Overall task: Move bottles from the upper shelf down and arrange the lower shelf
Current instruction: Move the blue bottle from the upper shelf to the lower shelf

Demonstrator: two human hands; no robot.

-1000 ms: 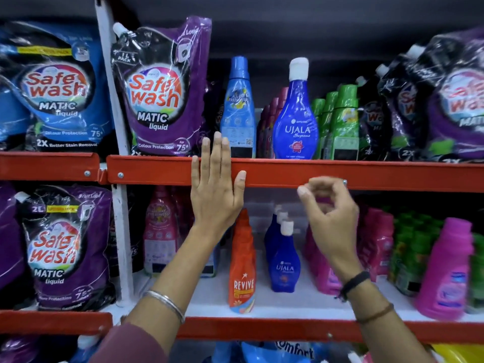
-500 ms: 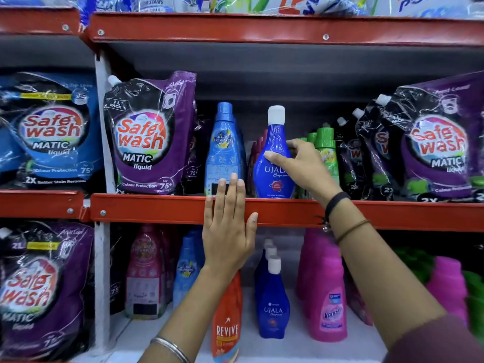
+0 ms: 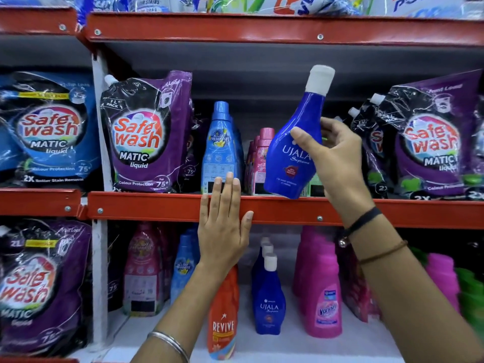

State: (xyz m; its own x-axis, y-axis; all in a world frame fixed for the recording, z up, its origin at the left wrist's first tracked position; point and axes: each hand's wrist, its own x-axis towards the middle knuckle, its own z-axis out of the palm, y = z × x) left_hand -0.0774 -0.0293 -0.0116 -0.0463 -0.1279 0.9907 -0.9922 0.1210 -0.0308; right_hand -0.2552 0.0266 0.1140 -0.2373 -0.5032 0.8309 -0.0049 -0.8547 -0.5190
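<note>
Ujala bottle (image 3: pixel 293 153) now lifted, tilted, blue w/ white cap, right hand (image 3: pixel 337 163)

One large blue plastic Ujala bottle with white cap (image 3: pixel 293 153) clasped in the right hand (image 3: pixel 337 163), three smaller blue white-capped Ujala bottles (image 3: pixel 269 297) in a row below it, one orange Revive bottle (image 3: pixel 224 315) lower left, two hands.

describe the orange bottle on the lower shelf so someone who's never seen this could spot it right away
Start at the red shelf rail where the left hand rests, then drop straight down past the wrist to the white lower shelf. The Revive bottle stands at its front edge, left of the blue Ujala bottles. It is the only orange bottle there.
</note>
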